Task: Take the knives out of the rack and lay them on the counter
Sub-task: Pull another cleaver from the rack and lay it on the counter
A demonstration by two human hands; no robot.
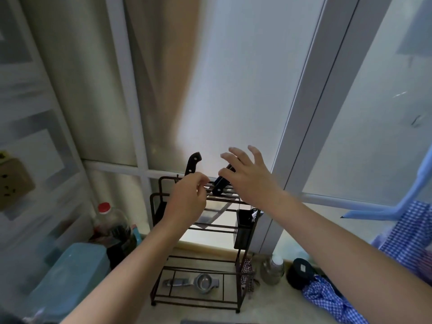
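A dark wire rack [156, 220] stands on the counter [275, 305] against the window. Two black-handled knives stick up from its top. The left knife's handle [193, 164] rises upright just above my left hand [187, 202], whose fingers are half curled with a gap between thumb and fingers and nothing visibly in them. The right knife's handle [221, 184] leans to the right, and my right hand [247, 178] hovers over it with fingers spread. A blade [211, 216] shows through the rack's bars below.
A black cutlery holder [245, 228] hangs on the rack's right side. A metal squeezer [201, 282] lies under the rack. A red-capped bottle [108, 223] and teal container [70, 277] stand left. A jar [272, 270], a black lid [301, 272] and checked cloth [327, 302] lie right.
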